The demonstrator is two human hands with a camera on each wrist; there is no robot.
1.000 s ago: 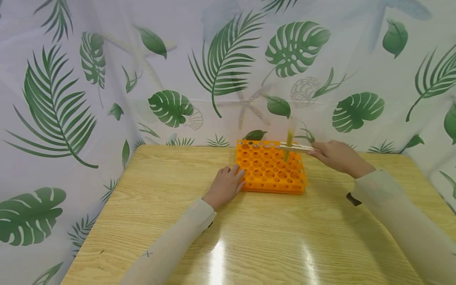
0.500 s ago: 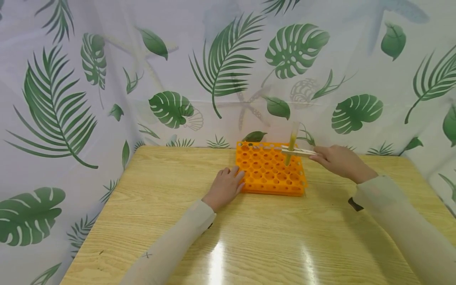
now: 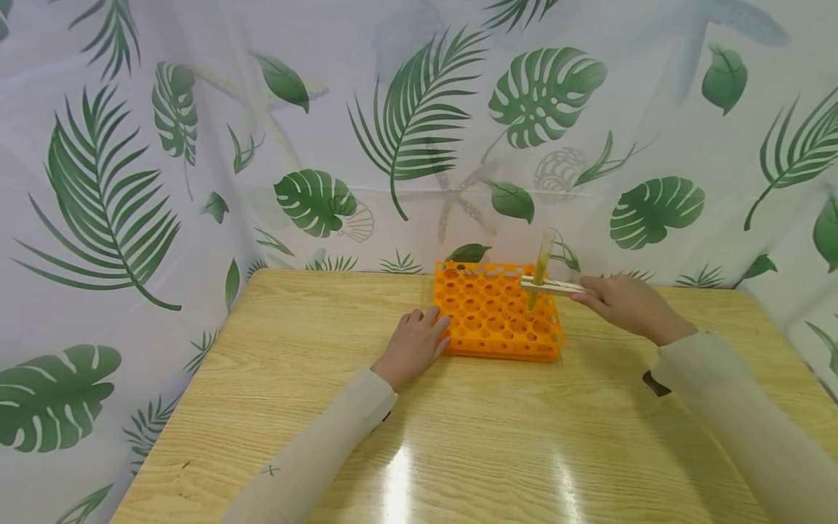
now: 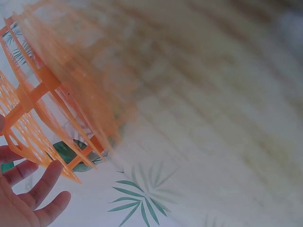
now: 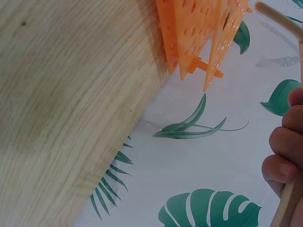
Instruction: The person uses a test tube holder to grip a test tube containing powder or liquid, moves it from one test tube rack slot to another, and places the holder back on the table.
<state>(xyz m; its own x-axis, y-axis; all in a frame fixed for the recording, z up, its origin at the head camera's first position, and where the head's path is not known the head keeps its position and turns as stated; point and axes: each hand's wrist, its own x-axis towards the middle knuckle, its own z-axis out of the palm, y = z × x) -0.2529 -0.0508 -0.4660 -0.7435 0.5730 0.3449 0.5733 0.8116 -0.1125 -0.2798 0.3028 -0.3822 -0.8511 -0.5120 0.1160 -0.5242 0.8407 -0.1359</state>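
Observation:
An orange test tube rack, full of round holes, stands toward the back of the wooden table. My right hand grips the end of a pale wooden test tube clamp. Held in the clamp's far end is a clear test tube with yellowish liquid, tilted a little, in front of the rack's right part; whether its lower end touches a hole I cannot tell. My left hand rests against the rack's left side, its fingers spread and lightly bent. In the right wrist view, curled fingers surround the clamp's wooden handle.
The wooden table extends around the rack. A white cloth with green leaf prints hangs behind it and at both sides. A blurred surface fills much of the left wrist view.
My right hand has lowered slightly and shifted a little right, carrying the clamp and test tube. The tube leans more to the right at its top. The left hand stays against the rack.

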